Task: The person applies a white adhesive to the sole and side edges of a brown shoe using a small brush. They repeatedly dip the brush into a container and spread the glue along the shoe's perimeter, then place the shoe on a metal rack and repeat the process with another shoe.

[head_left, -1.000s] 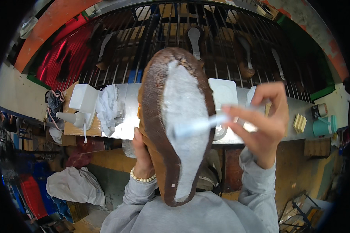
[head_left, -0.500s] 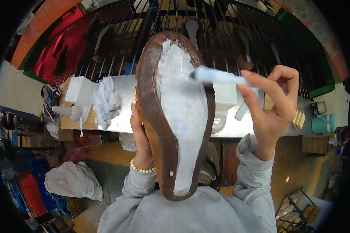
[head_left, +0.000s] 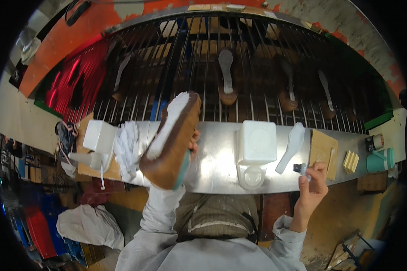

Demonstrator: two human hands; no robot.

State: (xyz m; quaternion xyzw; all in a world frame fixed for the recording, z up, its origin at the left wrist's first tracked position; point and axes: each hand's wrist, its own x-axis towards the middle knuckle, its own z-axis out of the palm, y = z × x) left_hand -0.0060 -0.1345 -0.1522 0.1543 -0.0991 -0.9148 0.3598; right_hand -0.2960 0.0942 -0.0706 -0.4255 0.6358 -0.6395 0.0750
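The far half of the scene is a dark bar rack [head_left: 239, 67] with several shoes resting sole-up on it, each showing a pale coated strip. In front of it runs the metal surface [head_left: 217, 158], crossing the view from left to right.

The brown shoe [head_left: 171, 142] hangs over the near-left part of that surface, tilted, with its white-coated sole turned up and to the left. The left hand [head_left: 193, 141] is mostly hidden behind it; only fingertips show at the right edge, so its grip looks closed around the upper, though I cannot see how firmly. To do this well, I judge the wet sole should stay facing away from fingers and sleeve, with the shoe carried by its sides.

Right of centre stands a white square container [head_left: 256, 142] with a round lid [head_left: 252, 176] lying just near of it. A white insole piece [head_left: 291, 147] lies further right. The right hand [head_left: 313, 183] sits at the near edge of the surface, its grip narrow around a small brush [head_left: 299, 169], bristles pointing left. Parking the brush bristles-up or on the cardboard [head_left: 323, 151] would likely keep the glue off the metal.
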